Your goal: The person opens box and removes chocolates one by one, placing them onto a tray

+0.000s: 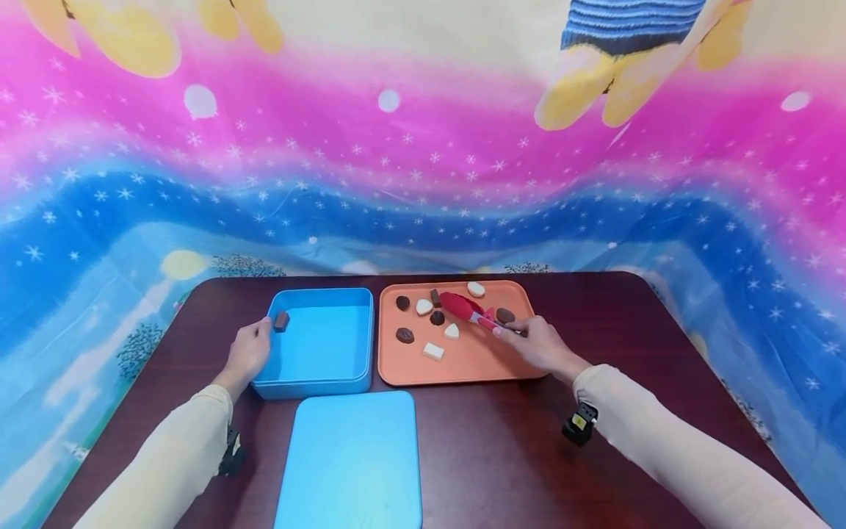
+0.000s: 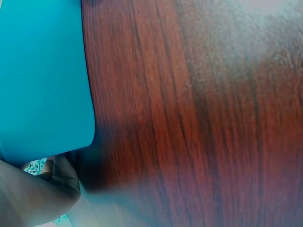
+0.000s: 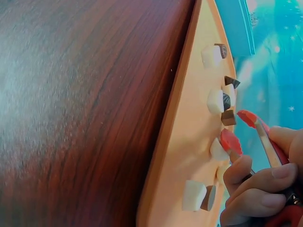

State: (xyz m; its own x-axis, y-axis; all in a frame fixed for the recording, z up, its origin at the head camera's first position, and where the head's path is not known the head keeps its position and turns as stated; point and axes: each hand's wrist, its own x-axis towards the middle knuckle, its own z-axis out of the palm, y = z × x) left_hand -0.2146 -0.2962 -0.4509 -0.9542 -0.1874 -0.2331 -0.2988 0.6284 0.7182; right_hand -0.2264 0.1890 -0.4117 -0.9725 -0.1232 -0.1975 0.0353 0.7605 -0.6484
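Note:
My right hand (image 1: 538, 344) grips a pair of red-tipped tongs (image 1: 463, 305) over the orange tray (image 1: 476, 367). In the right wrist view the two red tips of the tongs (image 3: 231, 141) stand apart, close to a small dark brown chocolate block (image 3: 228, 117). Dark and white chocolates in several shapes lie spread on the tray, among them a white rectangular piece (image 1: 433, 351). At the left, my left hand (image 1: 250, 353) holds the side wall of an uncovered blue box (image 1: 360, 382). One brown chocolate block (image 1: 281, 322) sits inside that box, near its left wall.
A flat blue lid (image 1: 353, 463) lies in front of the box. All this stands on a dark wood-grain table (image 1: 502, 455). Behind it hangs a colourful printed cloth (image 1: 423, 184), which also runs along both sides.

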